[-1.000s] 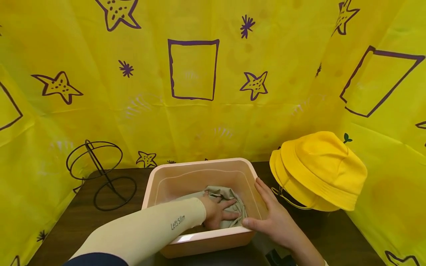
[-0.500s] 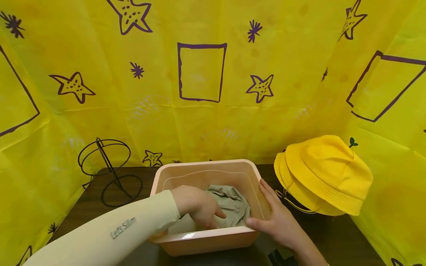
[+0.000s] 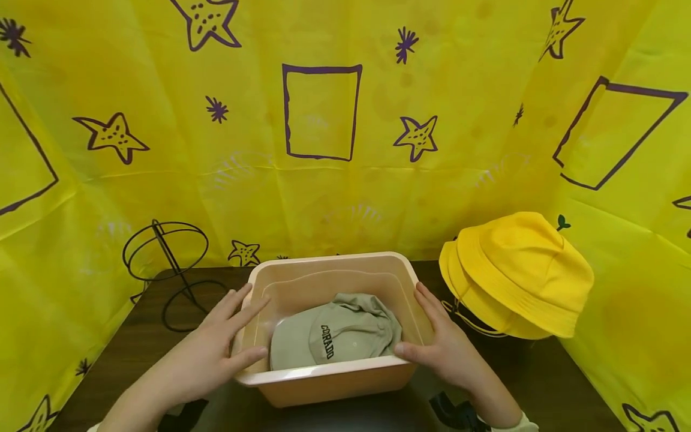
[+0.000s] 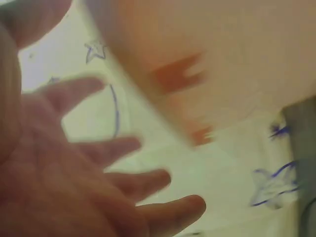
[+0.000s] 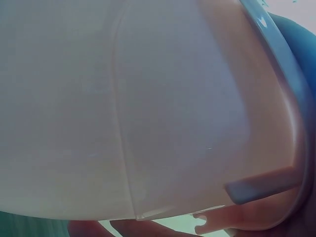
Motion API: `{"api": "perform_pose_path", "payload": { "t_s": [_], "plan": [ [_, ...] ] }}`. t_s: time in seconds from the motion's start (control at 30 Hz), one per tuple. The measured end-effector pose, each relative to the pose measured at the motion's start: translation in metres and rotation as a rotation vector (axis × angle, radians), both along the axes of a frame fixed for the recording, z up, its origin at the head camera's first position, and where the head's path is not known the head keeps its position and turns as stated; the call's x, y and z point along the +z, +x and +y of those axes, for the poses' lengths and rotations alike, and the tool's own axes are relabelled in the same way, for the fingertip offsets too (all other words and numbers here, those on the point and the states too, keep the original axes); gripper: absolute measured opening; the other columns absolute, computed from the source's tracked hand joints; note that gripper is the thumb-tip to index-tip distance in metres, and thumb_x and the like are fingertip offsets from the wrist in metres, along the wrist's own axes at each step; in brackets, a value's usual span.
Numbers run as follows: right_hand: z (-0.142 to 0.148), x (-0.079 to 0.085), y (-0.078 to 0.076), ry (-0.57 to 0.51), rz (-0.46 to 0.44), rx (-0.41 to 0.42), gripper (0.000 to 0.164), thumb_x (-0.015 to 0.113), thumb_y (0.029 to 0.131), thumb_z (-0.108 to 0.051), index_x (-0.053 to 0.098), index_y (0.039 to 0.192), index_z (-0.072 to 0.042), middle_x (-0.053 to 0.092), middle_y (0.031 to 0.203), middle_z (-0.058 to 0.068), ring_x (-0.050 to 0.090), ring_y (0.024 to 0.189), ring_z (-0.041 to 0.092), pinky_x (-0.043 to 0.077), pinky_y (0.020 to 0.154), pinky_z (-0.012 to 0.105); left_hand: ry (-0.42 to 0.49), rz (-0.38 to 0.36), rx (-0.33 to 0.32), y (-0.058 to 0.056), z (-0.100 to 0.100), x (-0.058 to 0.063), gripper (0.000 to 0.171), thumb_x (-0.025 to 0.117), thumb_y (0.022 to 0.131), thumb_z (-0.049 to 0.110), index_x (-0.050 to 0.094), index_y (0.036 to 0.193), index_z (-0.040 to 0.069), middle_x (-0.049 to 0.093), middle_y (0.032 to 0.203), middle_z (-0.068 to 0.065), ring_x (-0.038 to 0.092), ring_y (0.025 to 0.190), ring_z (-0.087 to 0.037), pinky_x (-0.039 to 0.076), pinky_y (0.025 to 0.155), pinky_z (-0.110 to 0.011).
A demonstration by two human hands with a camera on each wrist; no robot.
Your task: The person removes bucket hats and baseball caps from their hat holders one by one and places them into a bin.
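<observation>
Crosswise between both hands lies the pink bin [image 3: 337,387], its long axis running left to right. The right hand [image 3: 442,344] touches its right end, fingers straight; the left hand [image 3: 218,345] spreads wide opposite, contact uncertain in the blurred wrist view. Inside, the green cap [image 3: 348,333] points its bill leftward, crown nearer the right hand.

Dark lettering [image 3: 327,342] on the green cap [image 3: 353,333] ends "RADO"; first letters unclear.
</observation>
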State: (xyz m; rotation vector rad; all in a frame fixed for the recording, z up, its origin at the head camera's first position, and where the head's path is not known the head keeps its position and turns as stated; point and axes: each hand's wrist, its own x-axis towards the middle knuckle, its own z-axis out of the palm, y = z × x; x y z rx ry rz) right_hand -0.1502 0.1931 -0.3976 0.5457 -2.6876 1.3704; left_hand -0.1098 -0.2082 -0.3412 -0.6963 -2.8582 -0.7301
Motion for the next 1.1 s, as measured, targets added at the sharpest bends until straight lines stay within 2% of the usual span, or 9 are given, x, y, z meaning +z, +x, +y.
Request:
{"api": "perform_pose_path", "payload": {
  "t_s": [0.1, 0.23, 0.33, 0.47, 0.6, 0.73, 0.87, 0.97, 1.1],
  "plan": [
    [0.001, 0.000, -0.002, 0.002, 0.005, -0.001, 0.103, 0.085, 0.077, -0.042, 0.029, 0.157, -0.006, 0.018, 0.164, 0.006, 0.019, 0.144, 0.038, 0.023, 0.106, 0.064, 0.155, -0.032, 0.105, 0.006, -0.005, -0.015, 0.079, 0.071, 0.092, 0.044, 0.030, 0.158, 0.033, 0.013, 0.163, -0.013, 0.034, 0.134, -0.051, 0.043, 0.087, -0.068],
    [0.002, 0.000, -0.004, -0.004, 0.003, 0.002, 0.103, 0.085, 0.077, -0.041, 0.029, 0.157, -0.007, 0.018, 0.164, 0.005, 0.019, 0.144, 0.037, 0.024, 0.106, 0.063, 0.311, -0.073, 0.154, 0.008, -0.005, -0.028, 0.082, 0.072, 0.093, 0.035, 0.024, 0.159, 0.034, 0.011, 0.163, -0.015, 0.038, 0.132, -0.052, 0.045, 0.088, -0.065],
    [0.002, 0.000, -0.006, -0.015, -0.003, 0.005, 0.104, 0.085, 0.077, -0.041, 0.028, 0.157, -0.007, 0.018, 0.164, 0.005, 0.019, 0.144, 0.037, 0.024, 0.106, 0.063, 0.418, -0.119, 0.158, 0.008, -0.004, -0.035, 0.082, 0.072, 0.094, 0.028, 0.022, 0.159, 0.032, 0.008, 0.163, -0.015, 0.038, 0.133, -0.049, 0.049, 0.094, -0.044],
    [0.002, -0.001, -0.006, -0.025, -0.007, 0.006, 0.104, 0.085, 0.077, -0.040, 0.028, 0.157, -0.007, 0.018, 0.164, 0.005, 0.018, 0.144, 0.037, 0.024, 0.106, 0.063, 0.518, -0.163, 0.141, 0.005, -0.002, -0.044, 0.081, 0.071, 0.095, 0.022, 0.023, 0.160, 0.027, 0.008, 0.163, -0.017, 0.036, 0.136, -0.043, 0.043, 0.091, -0.019],
    [0.002, -0.003, -0.006, -0.030, -0.009, 0.006, 0.104, 0.085, 0.077, -0.040, 0.028, 0.157, -0.008, 0.018, 0.164, 0.005, 0.019, 0.144, 0.037, 0.024, 0.106, 0.063, 0.574, -0.200, 0.125, 0.003, -0.001, -0.054, 0.079, 0.068, 0.096, 0.019, 0.021, 0.160, 0.025, 0.012, 0.163, -0.016, 0.035, 0.135, -0.041, 0.045, 0.088, -0.019],
    [0.001, -0.003, -0.007, -0.032, -0.011, 0.009, 0.103, 0.085, 0.077, -0.040, 0.029, 0.157, -0.007, 0.018, 0.164, 0.005, 0.020, 0.144, 0.036, 0.024, 0.106, 0.062, 0.577, -0.206, 0.118, 0.003, -0.001, -0.061, 0.079, 0.066, 0.097, 0.017, 0.020, 0.161, 0.026, 0.008, 0.164, -0.012, 0.023, 0.140, -0.042, 0.038, 0.093, -0.017],
    [0.000, -0.003, -0.007, -0.026, -0.005, 0.006, 0.103, 0.085, 0.077, -0.041, 0.029, 0.156, -0.007, 0.018, 0.164, 0.005, 0.022, 0.143, 0.036, 0.024, 0.106, 0.061, 0.556, -0.164, 0.120, 0.003, 0.002, -0.063, 0.082, 0.068, 0.095, 0.017, 0.020, 0.161, 0.026, 0.002, 0.165, -0.011, 0.012, 0.143, -0.046, 0.033, 0.106, -0.048],
    [-0.001, -0.002, -0.007, -0.028, -0.005, 0.007, 0.104, 0.085, 0.076, -0.041, 0.029, 0.157, -0.006, 0.018, 0.164, 0.005, 0.021, 0.143, 0.035, 0.024, 0.106, 0.061, 0.568, -0.150, 0.117, 0.005, 0.004, -0.064, 0.085, 0.071, 0.092, 0.015, 0.021, 0.161, 0.024, -0.001, 0.165, -0.012, 0.011, 0.142, -0.049, 0.025, 0.097, -0.074],
    [-0.003, -0.002, -0.007, -0.031, 0.002, 0.012, 0.105, 0.086, 0.076, -0.041, 0.029, 0.157, -0.006, 0.018, 0.164, 0.005, 0.021, 0.143, 0.034, 0.024, 0.106, 0.061, 0.584, -0.154, 0.123, 0.005, 0.004, -0.064, 0.085, 0.072, 0.091, 0.014, 0.023, 0.160, 0.020, -0.001, 0.165, -0.013, 0.012, 0.142, -0.048, 0.024, 0.097, -0.074]
  ]
}}
